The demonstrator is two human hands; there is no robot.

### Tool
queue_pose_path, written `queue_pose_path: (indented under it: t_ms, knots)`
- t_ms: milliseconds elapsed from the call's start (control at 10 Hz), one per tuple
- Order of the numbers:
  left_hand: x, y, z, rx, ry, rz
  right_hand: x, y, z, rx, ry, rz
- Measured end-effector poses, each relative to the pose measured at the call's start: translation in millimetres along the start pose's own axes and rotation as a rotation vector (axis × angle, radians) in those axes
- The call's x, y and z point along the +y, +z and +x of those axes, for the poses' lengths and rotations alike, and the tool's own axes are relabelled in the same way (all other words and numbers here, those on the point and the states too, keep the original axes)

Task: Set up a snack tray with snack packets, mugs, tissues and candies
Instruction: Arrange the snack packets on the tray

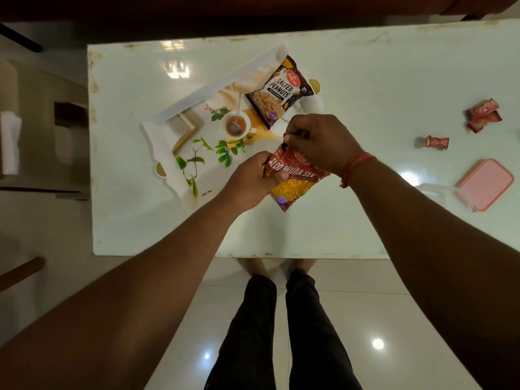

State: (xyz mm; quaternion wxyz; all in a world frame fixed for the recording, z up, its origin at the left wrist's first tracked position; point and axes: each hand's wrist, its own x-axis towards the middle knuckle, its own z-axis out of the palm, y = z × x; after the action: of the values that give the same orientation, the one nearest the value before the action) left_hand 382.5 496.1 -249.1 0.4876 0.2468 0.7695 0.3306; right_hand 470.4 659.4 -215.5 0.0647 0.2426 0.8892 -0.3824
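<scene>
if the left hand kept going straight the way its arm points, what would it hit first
Probably the salted peanuts packet on the tray. The left hand, gripping the aloo bhujia sev packet, points up-right toward it, though height is unclear.

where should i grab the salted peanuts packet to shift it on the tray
Pinch the salted peanuts packet at its flat crimped bottom seal, the end nearest you, coming from the near side. It lies flat and slanted on the tray, and that end is clear; the far end overhangs the tray edge.

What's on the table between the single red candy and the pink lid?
Nothing: the head view shows bare table between the single candy and pink lid.
</scene>
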Motion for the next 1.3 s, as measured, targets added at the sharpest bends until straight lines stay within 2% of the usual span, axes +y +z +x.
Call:
queue_pose_path:
  t_ms: [100,200,300,400,600,800,1100,1200,1300]
  knots:
    - [-1,2,4,0.020,0.019,-0.037,-1,-2,2,0.030,0.137,0.203]
    - [2,-5,7,0.054,0.009,-0.168,4,7,7,0.162,0.359,0.511]
    - [6,-11,17,0.106,-0.011,-0.188,9,14,13,0.334,0.466,0.602]
    - [16,-8,23,0.158,-0.178,-0.377,12,17,22,0.433,0.415,0.438]
    - [30,0,39,0.376,-0.315,-0.549,25,10,43,0.361,0.244,0.207]
    - [20,8,62,0.518,-0.356,-0.438,36,4,55,0.361,0.174,0.016]
    - [36,18,71,0.304,-0.432,-0.500,49,-5,69,0.334,0.113,-0.157]
    - [44,21,73,0.263,-0.413,-0.506,50,-6,72,0.337,0.125,-0.178]
    - [30,25,89,0.298,-0.370,-0.509,55,-5,73,0.343,0.165,-0.079]
